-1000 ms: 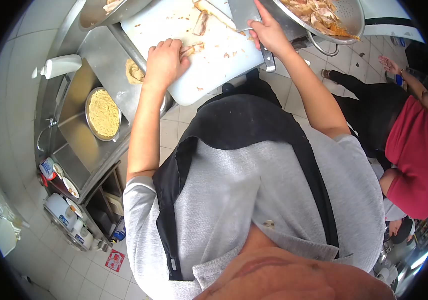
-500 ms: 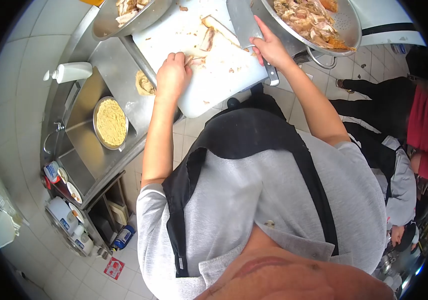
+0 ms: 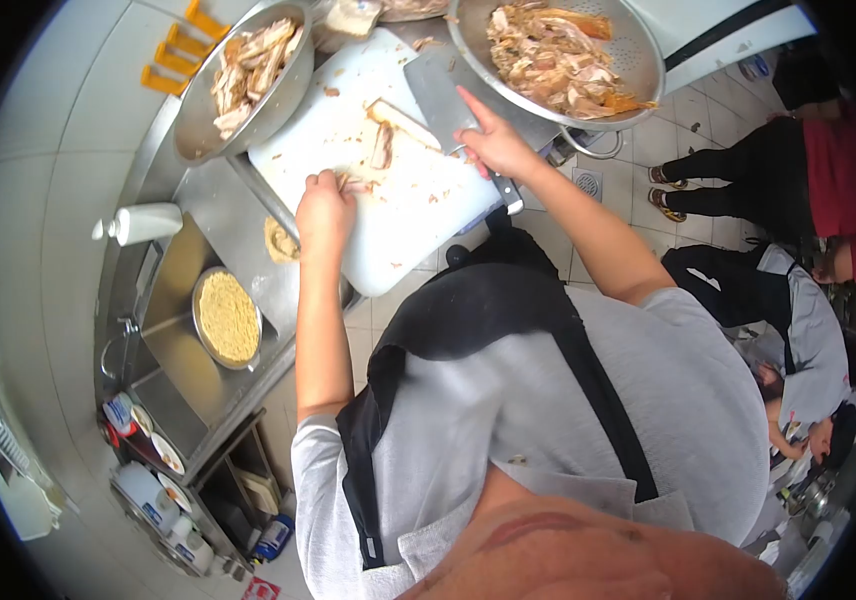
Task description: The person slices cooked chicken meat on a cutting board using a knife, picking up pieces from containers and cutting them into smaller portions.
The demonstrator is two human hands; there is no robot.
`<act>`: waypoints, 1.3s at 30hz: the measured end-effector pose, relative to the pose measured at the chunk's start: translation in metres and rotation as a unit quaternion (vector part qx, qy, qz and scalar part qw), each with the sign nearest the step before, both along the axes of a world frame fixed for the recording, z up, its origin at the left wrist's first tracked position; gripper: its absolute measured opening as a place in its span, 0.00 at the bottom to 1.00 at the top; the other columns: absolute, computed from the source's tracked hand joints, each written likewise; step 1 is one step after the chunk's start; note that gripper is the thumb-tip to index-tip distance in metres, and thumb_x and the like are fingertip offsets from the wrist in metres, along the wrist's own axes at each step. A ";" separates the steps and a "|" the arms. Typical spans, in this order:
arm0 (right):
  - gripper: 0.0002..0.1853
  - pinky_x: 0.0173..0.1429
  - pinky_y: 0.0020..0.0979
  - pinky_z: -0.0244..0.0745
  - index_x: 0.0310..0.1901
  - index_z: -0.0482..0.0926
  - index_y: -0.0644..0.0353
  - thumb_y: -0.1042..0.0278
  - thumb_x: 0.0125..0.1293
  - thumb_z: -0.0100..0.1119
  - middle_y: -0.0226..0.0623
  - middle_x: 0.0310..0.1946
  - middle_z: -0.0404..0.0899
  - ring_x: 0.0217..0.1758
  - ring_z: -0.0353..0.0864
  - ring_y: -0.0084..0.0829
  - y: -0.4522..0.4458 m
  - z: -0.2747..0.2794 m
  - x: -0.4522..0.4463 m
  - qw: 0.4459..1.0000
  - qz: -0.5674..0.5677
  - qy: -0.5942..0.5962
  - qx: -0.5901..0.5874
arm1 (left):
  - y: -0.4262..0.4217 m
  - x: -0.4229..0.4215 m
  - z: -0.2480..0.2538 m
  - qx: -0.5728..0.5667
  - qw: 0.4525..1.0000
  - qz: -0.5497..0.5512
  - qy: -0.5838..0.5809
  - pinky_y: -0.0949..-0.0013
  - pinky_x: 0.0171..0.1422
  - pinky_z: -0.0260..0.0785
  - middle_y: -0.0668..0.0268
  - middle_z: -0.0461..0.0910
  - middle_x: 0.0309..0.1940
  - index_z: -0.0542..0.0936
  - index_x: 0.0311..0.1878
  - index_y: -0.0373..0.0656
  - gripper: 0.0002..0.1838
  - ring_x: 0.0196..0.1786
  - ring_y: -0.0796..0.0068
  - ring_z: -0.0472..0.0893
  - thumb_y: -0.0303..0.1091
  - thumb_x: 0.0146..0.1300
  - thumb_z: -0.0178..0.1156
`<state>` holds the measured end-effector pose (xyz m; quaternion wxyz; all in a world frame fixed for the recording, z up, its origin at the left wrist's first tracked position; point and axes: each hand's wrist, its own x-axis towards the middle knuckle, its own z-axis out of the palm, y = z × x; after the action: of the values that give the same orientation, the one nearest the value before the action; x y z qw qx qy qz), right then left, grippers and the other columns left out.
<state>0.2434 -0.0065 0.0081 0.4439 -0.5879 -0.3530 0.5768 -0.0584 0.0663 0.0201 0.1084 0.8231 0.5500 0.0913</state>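
My right hand (image 3: 498, 142) is closed round the handle of a cleaver (image 3: 436, 98), with the index finger stretched towards its broad blade. The blade lies flat or nearly so over the right side of a white cutting board (image 3: 413, 235). At the board's left edge, my left hand (image 3: 326, 215) has its fingers closed together on a small piece of meat (image 3: 350, 184). Between the hands lie a long pale strip of meat (image 3: 405, 122) and a shorter browned piece (image 3: 381, 147). Crumbs and scraps dot the board.
A metal bowl (image 3: 191, 142) of meat strips stands back left, and a colander (image 3: 650, 55) of shredded meat back right. Left of the board, a sink (image 3: 173, 275) holds a bowl of yellowish food (image 3: 228, 318). A white bottle (image 3: 151, 224) stands nearby. Other people are at right.
The camera view has shifted, showing more of both meat containers. Both hands stay in about the same places over the board, with the cleaver still in the right.
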 end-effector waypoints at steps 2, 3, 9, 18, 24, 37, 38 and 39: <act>0.45 0.20 0.30 0.69 0.88 0.48 0.41 0.73 0.75 0.57 0.27 0.23 0.71 0.16 0.68 0.21 0.001 -0.002 0.001 1.000 0.006 -0.005 0.001 | 0.010 -0.004 0.011 -0.025 0.999 -0.003 -0.029 0.47 0.50 0.79 0.43 0.83 0.45 0.82 0.46 0.34 0.12 0.45 0.42 0.86 0.34 0.65 0.65; 0.45 0.20 0.30 0.69 0.88 0.47 0.41 0.73 0.75 0.57 0.27 0.23 0.71 0.16 0.68 0.21 0.001 -0.002 0.001 1.000 0.009 0.001 -0.002 | 0.011 -0.005 0.017 -0.055 0.997 0.004 -0.053 0.49 0.48 0.80 0.43 0.85 0.42 0.83 0.46 0.33 0.13 0.43 0.45 0.87 0.35 0.65 0.65; 0.45 0.21 0.32 0.72 0.88 0.47 0.41 0.72 0.76 0.57 0.29 0.22 0.72 0.16 0.69 0.23 0.000 0.001 0.003 1.000 0.012 0.005 0.004 | 0.032 0.001 0.069 -0.220 0.970 0.039 -0.092 0.69 0.37 0.72 0.66 0.81 0.27 0.84 0.44 0.35 0.11 0.30 0.78 0.76 0.33 0.63 0.65; 0.44 0.22 0.30 0.72 0.88 0.46 0.36 0.68 0.77 0.57 0.30 0.23 0.76 0.15 0.71 0.23 -0.002 0.004 0.007 0.999 0.032 -0.010 -0.003 | 0.140 0.123 0.176 -0.113 0.958 -0.144 -0.223 0.72 0.44 0.74 0.71 0.83 0.33 0.85 0.53 0.35 0.15 0.35 0.82 0.78 0.36 0.69 0.65; 0.45 0.26 0.31 0.78 0.88 0.43 0.31 0.67 0.78 0.57 0.35 0.35 0.80 0.22 0.74 0.23 -0.004 0.013 0.011 0.998 0.055 -0.014 -0.025 | 0.259 0.269 0.195 0.124 0.945 -0.199 -0.226 0.66 0.48 0.78 0.64 0.87 0.39 0.85 0.55 0.36 0.22 0.38 0.72 0.84 0.45 0.68 0.69; 0.44 0.28 0.30 0.77 0.88 0.47 0.32 0.64 0.76 0.57 0.33 0.30 0.79 0.21 0.72 0.21 -0.007 0.020 0.015 0.998 0.058 -0.016 -0.025 | 0.273 0.265 0.094 0.101 0.920 -0.353 0.135 0.47 0.55 0.79 0.51 0.89 0.45 0.89 0.49 0.47 0.15 0.49 0.45 0.86 0.45 0.71 0.61; 0.44 0.28 0.30 0.77 0.88 0.47 0.32 0.64 0.76 0.57 0.32 0.30 0.78 0.21 0.72 0.21 -0.007 0.019 0.015 0.998 0.056 -0.015 -0.019 | 0.276 0.254 0.098 0.107 0.918 -0.360 0.124 0.47 0.55 0.79 0.51 0.88 0.44 0.89 0.49 0.48 0.14 0.49 0.44 0.86 0.43 0.73 0.60; 0.44 0.28 0.30 0.77 0.88 0.47 0.32 0.64 0.76 0.57 0.32 0.30 0.78 0.21 0.72 0.21 -0.008 0.020 0.014 0.998 0.060 -0.014 -0.018 | 0.276 0.244 0.108 0.107 0.920 -0.356 0.126 0.47 0.55 0.79 0.51 0.88 0.44 0.89 0.49 0.48 0.14 0.49 0.44 0.86 0.43 0.73 0.60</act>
<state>0.2578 -0.0142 0.0276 0.3931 -0.5816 -0.3833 0.6003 0.1858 0.3428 0.1282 -0.0249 0.9760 0.2164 0.0008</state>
